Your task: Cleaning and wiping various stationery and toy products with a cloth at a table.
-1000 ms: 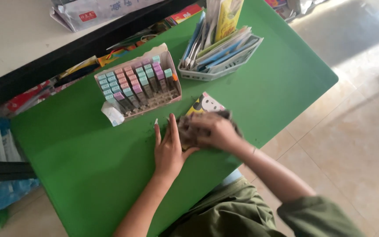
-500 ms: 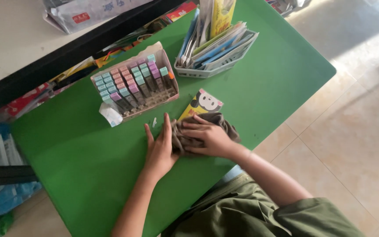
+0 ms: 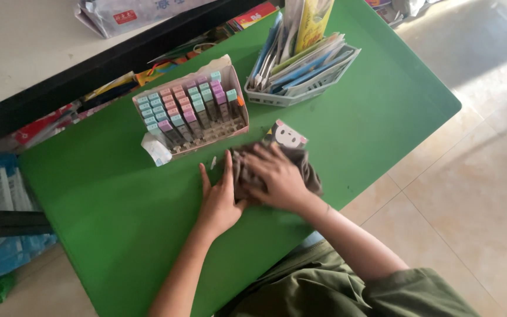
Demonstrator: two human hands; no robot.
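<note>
left hand (image 3: pixel 219 196) lying flat, fingers together, edging brown cloth (image 3: pixel 277 170) | right hand (image 3: pixel 278 178) pressing down on cloth, fingers spread wide | cloth sitting near-centre on green table (image 3: pixel 107 205), just near of marker box (image 3: pixel 192 113) | file basket (image 3: pixel 300 70) far right

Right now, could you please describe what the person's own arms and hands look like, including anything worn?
Both forearms are bare, with no watch, bracelet or glove visible on the left hand or the right hand. An olive-green short sleeve covers the right upper arm. The fingers carry no rings that I can make out.
</note>
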